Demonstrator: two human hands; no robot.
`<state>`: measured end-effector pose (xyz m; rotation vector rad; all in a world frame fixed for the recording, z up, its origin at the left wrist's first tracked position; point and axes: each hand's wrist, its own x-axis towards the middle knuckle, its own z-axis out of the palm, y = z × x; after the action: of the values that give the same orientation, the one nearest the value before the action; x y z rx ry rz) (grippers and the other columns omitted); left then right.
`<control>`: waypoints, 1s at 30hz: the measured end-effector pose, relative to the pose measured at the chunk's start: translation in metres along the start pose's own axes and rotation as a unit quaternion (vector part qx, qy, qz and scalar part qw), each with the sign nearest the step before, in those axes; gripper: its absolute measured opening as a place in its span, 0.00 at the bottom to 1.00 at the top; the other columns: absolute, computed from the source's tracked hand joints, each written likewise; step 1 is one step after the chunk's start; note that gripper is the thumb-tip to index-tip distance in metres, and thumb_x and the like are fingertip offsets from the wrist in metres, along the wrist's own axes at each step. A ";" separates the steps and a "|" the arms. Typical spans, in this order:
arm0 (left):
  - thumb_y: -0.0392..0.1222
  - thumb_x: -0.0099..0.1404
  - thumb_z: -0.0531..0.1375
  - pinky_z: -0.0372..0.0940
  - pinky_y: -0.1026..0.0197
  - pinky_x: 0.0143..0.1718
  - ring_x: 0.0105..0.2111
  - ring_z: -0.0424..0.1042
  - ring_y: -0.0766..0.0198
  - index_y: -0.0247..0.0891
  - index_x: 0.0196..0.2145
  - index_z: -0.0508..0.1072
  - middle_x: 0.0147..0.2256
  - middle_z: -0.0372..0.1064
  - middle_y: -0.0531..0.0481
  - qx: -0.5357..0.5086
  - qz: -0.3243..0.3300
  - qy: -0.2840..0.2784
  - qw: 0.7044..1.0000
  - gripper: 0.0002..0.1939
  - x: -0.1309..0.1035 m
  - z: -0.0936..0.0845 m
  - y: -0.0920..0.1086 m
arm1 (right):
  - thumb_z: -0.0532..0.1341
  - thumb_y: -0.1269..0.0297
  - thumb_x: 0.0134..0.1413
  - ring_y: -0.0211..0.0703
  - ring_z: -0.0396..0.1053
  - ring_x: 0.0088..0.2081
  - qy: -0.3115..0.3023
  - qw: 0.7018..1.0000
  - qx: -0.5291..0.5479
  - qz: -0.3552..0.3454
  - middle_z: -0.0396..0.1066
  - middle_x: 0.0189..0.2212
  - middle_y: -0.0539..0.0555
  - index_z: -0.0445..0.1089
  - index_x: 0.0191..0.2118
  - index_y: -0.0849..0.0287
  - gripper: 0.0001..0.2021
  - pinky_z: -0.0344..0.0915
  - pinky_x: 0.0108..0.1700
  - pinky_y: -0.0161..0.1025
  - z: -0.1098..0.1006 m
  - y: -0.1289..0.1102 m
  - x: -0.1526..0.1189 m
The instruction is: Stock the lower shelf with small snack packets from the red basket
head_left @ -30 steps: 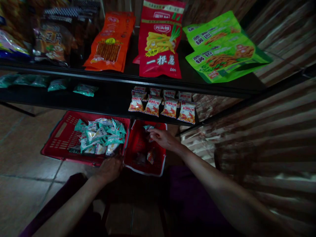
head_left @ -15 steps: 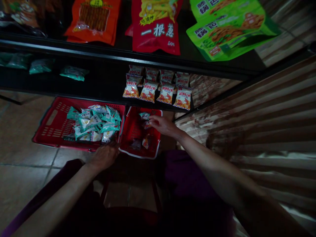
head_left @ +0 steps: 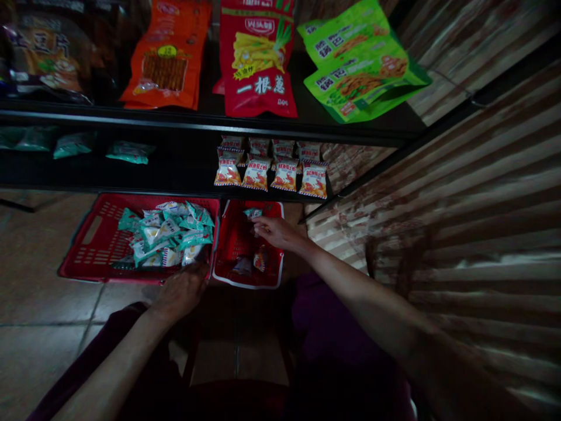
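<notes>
Two red plastic baskets stand side by side below a dark shelf. My left hand is curled over the near right corner of the larger basket, its fingertips in shadow. Teal and white snack packets are heaped in that basket. My right hand reaches into the smaller basket with thumb and fingers pinched on a small snack packet, mostly hidden by the fingertips. Just beyond those fingers lies a teal packet. Nearer me in this basket are an orange packet and a dark packet.
The lower shelf holds two rows of small snack bags and several teal packets. Above, the upper shelf carries an orange bag, a red bag and green bags. A pleated curtain hangs at the right.
The view has tilted, showing more of the upper shelf. My right hand has come slightly nearer and further left, onto a packet in the smaller basket. My left hand stays at the larger basket's corner.
</notes>
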<state>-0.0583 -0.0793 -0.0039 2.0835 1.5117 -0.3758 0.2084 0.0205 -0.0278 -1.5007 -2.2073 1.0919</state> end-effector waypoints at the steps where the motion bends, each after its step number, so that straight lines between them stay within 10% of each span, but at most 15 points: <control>1: 0.35 0.64 0.49 0.62 0.55 0.48 0.48 0.69 0.57 0.38 0.50 0.68 0.48 0.69 0.40 -0.001 0.001 0.001 1.000 0.18 0.003 0.000 0.001 | 0.55 0.69 0.57 0.41 0.74 0.41 0.003 1.000 0.001 0.005 0.76 0.39 0.57 0.67 0.50 0.59 0.15 0.67 0.45 0.41 0.002 0.003 0.001; 11: 0.38 0.66 0.47 0.60 0.56 0.53 0.54 0.65 0.58 0.41 0.55 0.65 0.54 0.65 0.43 -0.033 0.010 -0.046 0.998 0.20 0.028 0.025 -0.018 | 0.53 0.66 0.58 0.42 0.73 0.43 0.012 0.997 0.070 0.006 0.74 0.44 0.57 0.66 0.51 0.58 0.16 0.68 0.46 0.42 -0.014 0.011 0.026; 24: 0.34 0.65 0.46 0.63 0.55 0.52 0.53 0.66 0.57 0.39 0.54 0.66 0.54 0.65 0.42 0.003 0.049 -0.030 0.998 0.21 0.079 -0.019 -0.074 | 0.53 0.61 0.57 0.46 0.70 0.49 0.072 0.986 0.043 0.141 0.73 0.47 0.52 0.68 0.50 0.51 0.16 0.65 0.54 0.46 -0.023 0.039 0.005; 30: 0.37 0.67 0.45 0.62 0.56 0.53 0.51 0.67 0.59 0.38 0.54 0.67 0.53 0.66 0.43 0.001 0.072 0.013 0.997 0.21 0.058 -0.035 -0.071 | 0.53 0.59 0.57 0.46 0.70 0.50 0.110 0.987 0.030 0.115 0.73 0.47 0.53 0.68 0.50 0.53 0.17 0.64 0.55 0.45 -0.024 0.022 -0.010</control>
<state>-0.1082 0.0029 -0.0233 2.1903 1.3663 -0.2975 0.2421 0.0261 -0.0248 -1.7878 -1.8742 0.9909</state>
